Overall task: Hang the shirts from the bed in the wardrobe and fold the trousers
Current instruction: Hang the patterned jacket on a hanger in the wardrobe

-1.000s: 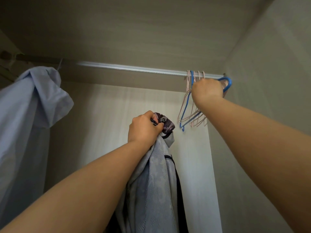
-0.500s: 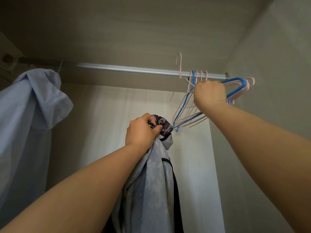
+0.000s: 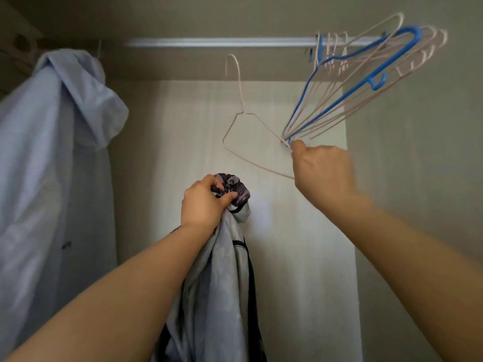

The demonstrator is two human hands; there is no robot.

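Note:
My left hand (image 3: 202, 202) grips a grey shirt (image 3: 220, 280) by its bunched dark-patterned top, and the shirt hangs down below my fist. My right hand (image 3: 322, 172) holds a pale pink wire hanger (image 3: 236, 118) by one end, off the wardrobe rail (image 3: 222, 42), with its hook pointing up. Several pink hangers and a blue hanger (image 3: 366, 66) hang on the rail at the right, swung out sideways and blurred. Their lower tips sit right by my right thumb.
A pale blue shirt (image 3: 52, 158) hangs at the rail's left end. The wardrobe's right side wall (image 3: 418, 165) stands close to my right arm, and its pale back panel (image 3: 300, 231) is behind both hands.
My right hand has pulled one pink hanger off the rail and dropped lower. The other hangers have swung up and to the right. The view has tilted upward slightly.

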